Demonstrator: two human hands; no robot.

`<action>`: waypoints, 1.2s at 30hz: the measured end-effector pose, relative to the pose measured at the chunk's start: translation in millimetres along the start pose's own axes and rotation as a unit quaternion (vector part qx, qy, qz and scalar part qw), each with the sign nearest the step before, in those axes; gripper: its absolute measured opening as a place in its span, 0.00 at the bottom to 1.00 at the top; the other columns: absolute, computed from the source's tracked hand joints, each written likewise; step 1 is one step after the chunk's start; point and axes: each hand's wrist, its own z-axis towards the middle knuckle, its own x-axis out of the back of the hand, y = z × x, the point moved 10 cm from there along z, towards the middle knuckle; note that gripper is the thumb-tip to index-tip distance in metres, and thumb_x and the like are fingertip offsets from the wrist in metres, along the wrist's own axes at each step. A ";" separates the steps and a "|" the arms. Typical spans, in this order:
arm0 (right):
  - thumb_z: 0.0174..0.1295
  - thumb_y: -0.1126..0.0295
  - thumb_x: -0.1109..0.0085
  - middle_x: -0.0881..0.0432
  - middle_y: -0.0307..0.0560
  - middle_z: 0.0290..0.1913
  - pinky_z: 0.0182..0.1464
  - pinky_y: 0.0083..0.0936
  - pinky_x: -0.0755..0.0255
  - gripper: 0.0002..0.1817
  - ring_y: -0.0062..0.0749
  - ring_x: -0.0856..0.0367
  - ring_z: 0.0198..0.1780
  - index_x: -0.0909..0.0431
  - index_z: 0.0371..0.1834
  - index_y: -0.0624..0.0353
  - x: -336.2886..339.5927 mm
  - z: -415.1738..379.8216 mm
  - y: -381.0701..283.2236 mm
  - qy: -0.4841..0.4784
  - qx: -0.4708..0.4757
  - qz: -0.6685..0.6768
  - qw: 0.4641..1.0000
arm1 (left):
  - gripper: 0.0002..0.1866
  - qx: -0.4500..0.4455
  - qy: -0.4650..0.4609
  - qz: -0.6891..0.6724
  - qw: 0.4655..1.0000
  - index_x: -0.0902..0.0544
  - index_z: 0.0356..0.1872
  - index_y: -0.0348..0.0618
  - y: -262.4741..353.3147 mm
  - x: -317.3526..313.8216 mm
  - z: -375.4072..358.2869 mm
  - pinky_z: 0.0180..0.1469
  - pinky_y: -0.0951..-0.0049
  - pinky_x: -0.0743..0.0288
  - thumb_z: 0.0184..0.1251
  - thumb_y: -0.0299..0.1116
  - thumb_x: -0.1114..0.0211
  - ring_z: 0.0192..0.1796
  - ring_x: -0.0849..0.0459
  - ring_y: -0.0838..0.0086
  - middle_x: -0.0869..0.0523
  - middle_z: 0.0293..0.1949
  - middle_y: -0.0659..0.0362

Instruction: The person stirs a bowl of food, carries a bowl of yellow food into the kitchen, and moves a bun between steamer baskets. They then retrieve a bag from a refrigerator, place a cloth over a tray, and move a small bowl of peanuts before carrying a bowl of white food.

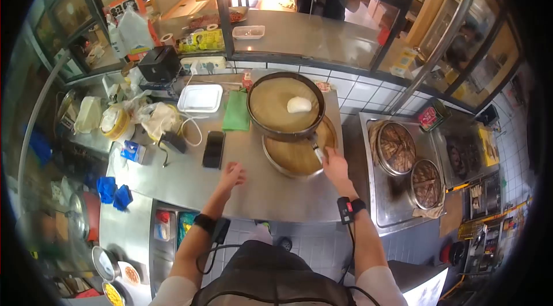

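Observation:
A dark-rimmed round pan (262, 84) with a tan inner surface has a smooth white lump (299, 105) in it, right of the middle. My right hand (336, 166) is closed around the short metallic handle (317, 150) on the pan's near right side. Beneath and nearer to me, partly covered by the pan, is a second round tan-surfaced vessel (288, 159) with a pale metal rim. My left hand (233, 175) is over the steel counter, its fingers apart and slightly bent, with nothing in them. The nearest thing to it is a black phone (213, 149).
A green cloth (235, 111) and a white container (200, 98) are left of the pan. Bags, cables and a blue box (133, 151) crowd the counter's left. To the right, two round trays (396, 147) of brown food sit on a steel surface. A window frame stands behind.

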 end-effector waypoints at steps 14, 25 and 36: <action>0.48 0.70 0.43 0.25 0.54 0.41 0.42 0.36 0.29 0.23 0.47 0.25 0.42 0.34 0.49 0.61 4.0 39.1 -3.9 -0.201 0.129 -0.034 0.971 | 0.36 0.016 0.007 0.032 0.999 0.45 0.61 0.34 76.7 -69.1 129.9 0.30 0.70 0.21 0.51 0.33 0.41 0.32 0.19 0.67 0.23 0.42 0.49; 0.50 0.70 0.45 0.25 0.55 0.39 0.40 0.38 0.30 0.21 0.50 0.26 0.41 0.32 0.50 0.58 48.1 134.3 27.9 -0.140 0.171 0.071 0.973 | 0.25 0.069 0.185 0.001 0.980 0.34 0.54 0.38 54.8 75.4 -67.9 0.33 0.76 0.23 0.52 0.27 0.44 0.34 0.20 0.74 0.21 0.37 0.56; 0.55 0.63 0.48 0.23 0.52 0.36 0.36 0.41 0.30 0.17 0.50 0.23 0.37 0.29 0.49 0.51 -135.0 317.1 -237.7 -0.127 0.295 0.133 0.938 | 0.21 0.098 0.376 -0.099 0.916 0.30 0.48 0.35 -6.4 151.6 -231.5 0.30 0.79 0.25 0.47 0.26 0.46 0.31 0.22 0.78 0.22 0.33 0.61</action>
